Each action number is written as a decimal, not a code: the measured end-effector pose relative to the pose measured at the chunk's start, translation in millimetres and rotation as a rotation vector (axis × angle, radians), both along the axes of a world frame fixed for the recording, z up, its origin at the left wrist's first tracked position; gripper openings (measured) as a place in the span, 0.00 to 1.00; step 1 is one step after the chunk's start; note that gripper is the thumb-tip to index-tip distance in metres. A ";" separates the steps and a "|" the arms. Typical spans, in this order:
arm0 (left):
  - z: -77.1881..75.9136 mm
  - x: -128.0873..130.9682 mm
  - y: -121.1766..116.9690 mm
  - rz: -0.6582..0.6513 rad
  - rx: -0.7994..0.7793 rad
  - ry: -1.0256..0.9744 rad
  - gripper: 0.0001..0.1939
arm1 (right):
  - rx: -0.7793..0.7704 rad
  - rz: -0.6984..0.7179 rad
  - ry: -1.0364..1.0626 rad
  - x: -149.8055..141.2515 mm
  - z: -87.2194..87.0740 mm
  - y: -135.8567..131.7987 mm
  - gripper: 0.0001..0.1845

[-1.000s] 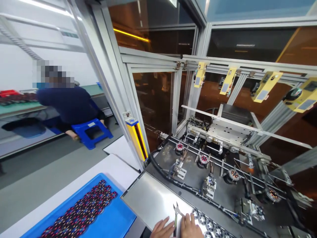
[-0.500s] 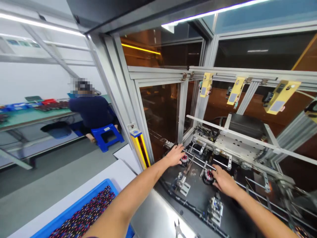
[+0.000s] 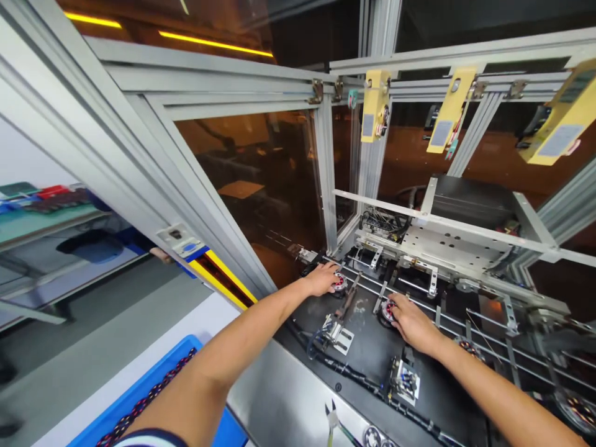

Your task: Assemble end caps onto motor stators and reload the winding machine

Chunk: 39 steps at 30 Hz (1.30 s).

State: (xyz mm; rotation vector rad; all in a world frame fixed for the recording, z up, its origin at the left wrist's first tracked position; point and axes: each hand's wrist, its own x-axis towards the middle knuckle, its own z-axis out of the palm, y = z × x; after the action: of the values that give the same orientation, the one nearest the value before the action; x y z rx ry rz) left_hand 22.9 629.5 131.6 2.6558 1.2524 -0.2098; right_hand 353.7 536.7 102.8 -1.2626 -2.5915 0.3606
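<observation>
My left hand [image 3: 323,279] reaches over a round motor stator [image 3: 341,284] with red parts, its fingers curled over the left side of it. A second round stator [image 3: 387,311] sits at a station to the right and nearer me. Around its right edge my right hand [image 3: 413,321] has closed, thumb and fingers at the rim. Both stators rest at stations on the black machine plate [image 3: 361,338], beside thin metal rails [image 3: 367,290]. My palms and fingers hide part of each piece.
Small metal fixtures [image 3: 339,335] and a black cable run [image 3: 347,370] lie on the near side. Cutting pliers [image 3: 332,417] rest on the steel ledge. A blue tray [image 3: 190,343] of similar parts stands at lower left. Yellow sensor boxes [image 3: 376,105] hang above.
My view has turned right and down. My left hand's spread fingers have come down onto the left stator. My right hand has closed in on the other one.
</observation>
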 end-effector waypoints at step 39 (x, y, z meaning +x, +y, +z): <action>-60.5 -76.4 -313.7 0.514 0.002 -0.424 0.09 | -0.142 0.178 0.156 -228.0 -61.9 -201.9 0.09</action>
State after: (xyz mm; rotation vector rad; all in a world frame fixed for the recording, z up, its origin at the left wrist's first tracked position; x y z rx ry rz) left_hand -53.6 315.7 71.1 2.1168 1.6958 0.4055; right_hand 125.7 334.8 40.9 -1.0024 -2.5869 0.6599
